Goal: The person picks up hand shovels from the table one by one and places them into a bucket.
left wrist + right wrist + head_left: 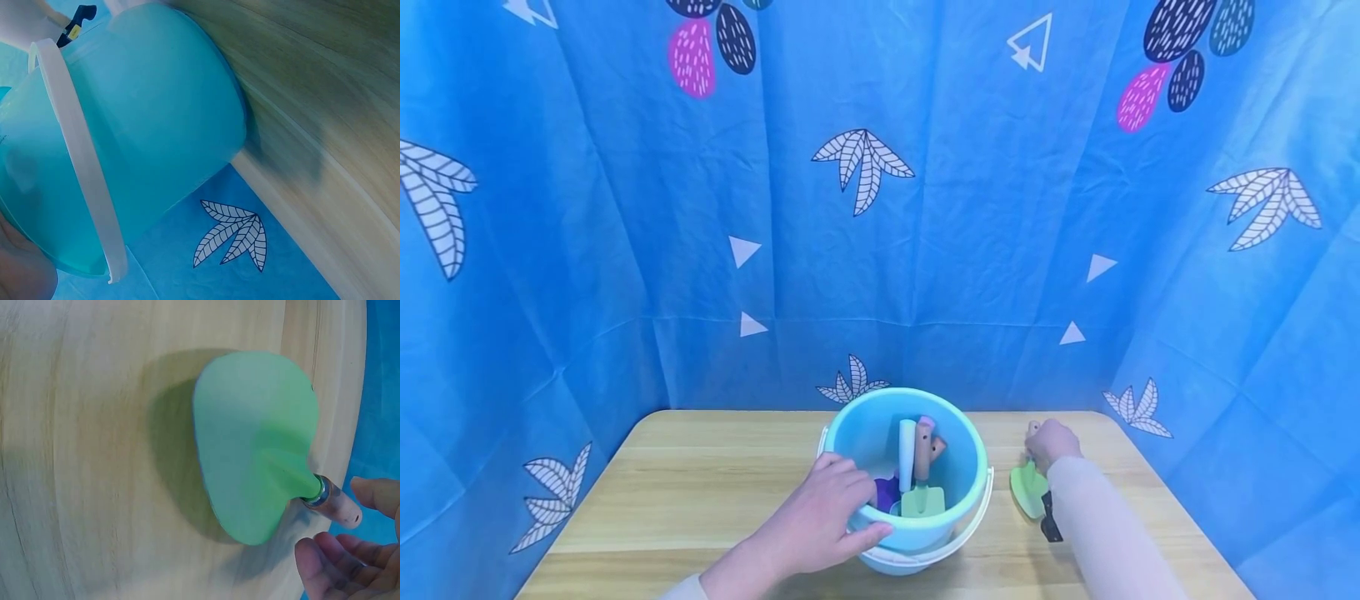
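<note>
A light blue bucket (pixel 895 537) with a white handle stands on the table, tilted toward the head camera. My left hand (pixel 829 515) grips its rim at the near left, fingers bent over the edge and thumb along the front. Inside the bucket are a small green spade (pixel 922 500) with a brown handle, a purple piece (pixel 887 493) and a light blue handle (pixel 907 454). To the right lies a green garden trowel (pixel 256 444) with a wooden handle. Around that handle my right hand (pixel 359 562) is spread, thumb and fingers apart on either side of it.
The wooden table (pixel 715 483) has rounded far corners. Blue patterned cloth (pixel 880 275) hangs behind it and on both sides. A black strap piece (pixel 1050 518) shows at the right wrist. The bucket's white handle (pixel 973 525) hangs down around its near side.
</note>
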Motion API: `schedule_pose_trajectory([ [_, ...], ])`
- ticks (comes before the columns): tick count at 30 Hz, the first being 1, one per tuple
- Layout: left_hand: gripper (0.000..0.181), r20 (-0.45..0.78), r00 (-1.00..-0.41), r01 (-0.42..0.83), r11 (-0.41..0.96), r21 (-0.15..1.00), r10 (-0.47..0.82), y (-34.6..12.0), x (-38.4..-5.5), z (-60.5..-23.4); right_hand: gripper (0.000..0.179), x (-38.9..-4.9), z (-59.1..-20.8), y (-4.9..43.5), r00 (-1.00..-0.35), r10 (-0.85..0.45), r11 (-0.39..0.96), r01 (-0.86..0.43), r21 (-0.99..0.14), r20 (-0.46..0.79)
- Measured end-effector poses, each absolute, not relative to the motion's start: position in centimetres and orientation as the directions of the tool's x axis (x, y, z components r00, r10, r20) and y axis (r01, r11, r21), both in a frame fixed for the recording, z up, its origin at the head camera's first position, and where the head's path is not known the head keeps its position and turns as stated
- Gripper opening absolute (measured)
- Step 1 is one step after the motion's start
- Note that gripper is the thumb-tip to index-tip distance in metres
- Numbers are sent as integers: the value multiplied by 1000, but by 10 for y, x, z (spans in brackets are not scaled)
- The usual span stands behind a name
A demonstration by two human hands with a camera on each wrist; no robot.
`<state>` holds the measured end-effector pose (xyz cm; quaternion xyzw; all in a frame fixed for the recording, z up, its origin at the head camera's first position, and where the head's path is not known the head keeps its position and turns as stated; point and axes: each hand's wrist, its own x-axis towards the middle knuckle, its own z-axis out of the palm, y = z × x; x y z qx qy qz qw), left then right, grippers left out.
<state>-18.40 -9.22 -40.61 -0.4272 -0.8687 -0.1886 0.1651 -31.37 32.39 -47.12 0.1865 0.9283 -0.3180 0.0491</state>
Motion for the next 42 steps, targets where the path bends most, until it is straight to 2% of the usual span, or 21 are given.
schedule_pose_trajectory([
  [4, 36, 445, -581, 804, 565, 186, 681, -92, -184, -406, 20, -318, -476, 326, -930, 309, 737, 365, -568, -197],
  [15, 35, 447, -580, 804, 568, 177, 681, -92, -185, -406, 11, -319, -478, 324, -961, 222, 827, 275, -490, -164],
  [22, 36, 443, -587, 798, 577, 175, 678, -93, -185, -406, 14, -320, -476, 319, -972, 188, 865, 233, -444, -144],
  [27, 36, 440, -587, 799, 572, 182, 680, -92, -185, -405, 30, -321, -477, 319, -970, 200, 854, 240, -461, -136],
  [33, 37, 438, -577, 808, 562, 180, 689, -90, -185, -406, 6, -319, -480, 322, -978, 176, 871, 206, -446, -109],
  [37, 37, 431, -585, 803, 564, 190, 687, -90, -185, -407, 15, -319, -484, 324, -983, 159, 883, 184, -432, -94],
  [42, 37, 438, -583, 803, 566, 183, 685, -91, -185, -408, 11, -321, -485, 321, -982, 163, 873, 187, -451, -93],
])
